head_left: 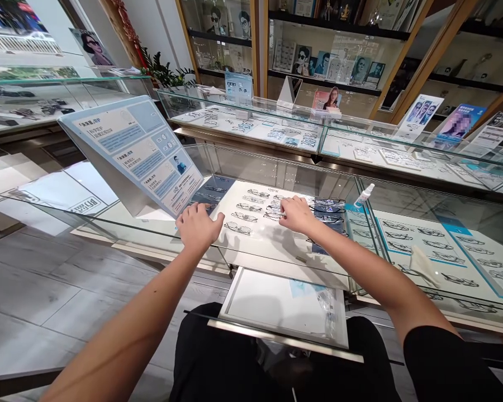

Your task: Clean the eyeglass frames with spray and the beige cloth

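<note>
Spectacles (pixel 250 207) lie in two columns on the white surface (pixel 260 245) of a glass case (pixel 285 167), flanked by dark panels (pixel 199 195) that carry more pairs. The right hand (pixel 297 215) is at the right-hand column, its fingers curled in beside one pair (pixel 271 215); I cannot tell whether they are clamped on it or only near. The left hand (pixel 199 226) holds nothing visible, fingers a little spread and thumb well apart, at the foot of the tilted blue-and-white sign (pixel 138 148). A spray bottle (pixel 364 195) stands past the right dark panel, and a white drawer (pixel 264 307) is pulled out below. The spectacles should be very light, their rims thin but fairly stiff, the slim temples liable to bend under a squeeze and the smooth lenses slippery and quick to smudge. The safest hold is probably a gentle pinch at the bridge or near a hinge, clear of the lenses
</note>
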`<state>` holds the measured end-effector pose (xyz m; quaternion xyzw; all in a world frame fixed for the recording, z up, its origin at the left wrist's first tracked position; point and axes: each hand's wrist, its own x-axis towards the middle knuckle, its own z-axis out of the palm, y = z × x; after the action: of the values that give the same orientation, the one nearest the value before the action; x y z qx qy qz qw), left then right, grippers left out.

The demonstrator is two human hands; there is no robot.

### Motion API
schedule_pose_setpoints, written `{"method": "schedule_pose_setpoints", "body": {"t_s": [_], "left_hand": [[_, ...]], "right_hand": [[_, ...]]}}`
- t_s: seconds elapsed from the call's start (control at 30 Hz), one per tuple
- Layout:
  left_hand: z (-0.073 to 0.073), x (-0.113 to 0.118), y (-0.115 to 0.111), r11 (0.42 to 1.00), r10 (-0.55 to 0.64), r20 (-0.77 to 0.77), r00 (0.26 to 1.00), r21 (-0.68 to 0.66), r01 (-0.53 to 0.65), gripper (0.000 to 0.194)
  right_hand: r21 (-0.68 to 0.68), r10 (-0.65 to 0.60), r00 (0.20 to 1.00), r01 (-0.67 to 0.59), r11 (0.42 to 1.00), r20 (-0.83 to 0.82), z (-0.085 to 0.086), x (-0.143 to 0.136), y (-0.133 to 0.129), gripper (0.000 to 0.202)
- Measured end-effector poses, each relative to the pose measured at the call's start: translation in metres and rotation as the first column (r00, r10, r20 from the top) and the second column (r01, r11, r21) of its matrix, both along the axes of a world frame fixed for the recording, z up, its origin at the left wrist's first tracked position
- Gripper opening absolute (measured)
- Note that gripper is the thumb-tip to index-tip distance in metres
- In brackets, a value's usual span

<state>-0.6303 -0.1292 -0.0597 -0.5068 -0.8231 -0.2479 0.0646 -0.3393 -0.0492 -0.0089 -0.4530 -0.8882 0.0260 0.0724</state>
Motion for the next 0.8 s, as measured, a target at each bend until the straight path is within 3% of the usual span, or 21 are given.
{"method": "schedule_pose_setpoints", "body": {"t_s": [0.2,0.43,0.6,0.7,0.8], "left_hand": [[0.002,0.000,0.000,1.000,0.000,0.010,1.000,-0.009,0.000,0.051],[0.003,0.001,0.000,1.000,0.014,0.001,1.000,-0.002,-0.014,0.052],[0.003,0.000,0.000,1.000,-0.008,0.010,1.000,0.007,0.008,0.050],[0.005,0.000,0.000,1.000,-0.014,0.012,1.000,0.001,0.014,0.051],[0.007,0.001,-0.001,1.000,-0.016,0.021,1.000,-0.018,0.016,0.054]], "right_hand": [[0.001,0.012,1.000,-0.012,1.000,-0.001,-0.001,0.005,-0.005,0.020],[0.086,0.024,0.999,-0.020,0.996,-0.048,-0.006,0.005,-0.018,0.005],[0.053,0.045,0.992,-0.039,0.998,-0.120,-0.002,0.009,-0.022,0.006],[0.017,0.025,0.984,-0.023,1.000,-0.177,0.011,0.031,-0.013,0.008],[0.021,-0.105,0.984,0.109,0.994,-0.143,0.024,0.073,0.008,0.008]]}}
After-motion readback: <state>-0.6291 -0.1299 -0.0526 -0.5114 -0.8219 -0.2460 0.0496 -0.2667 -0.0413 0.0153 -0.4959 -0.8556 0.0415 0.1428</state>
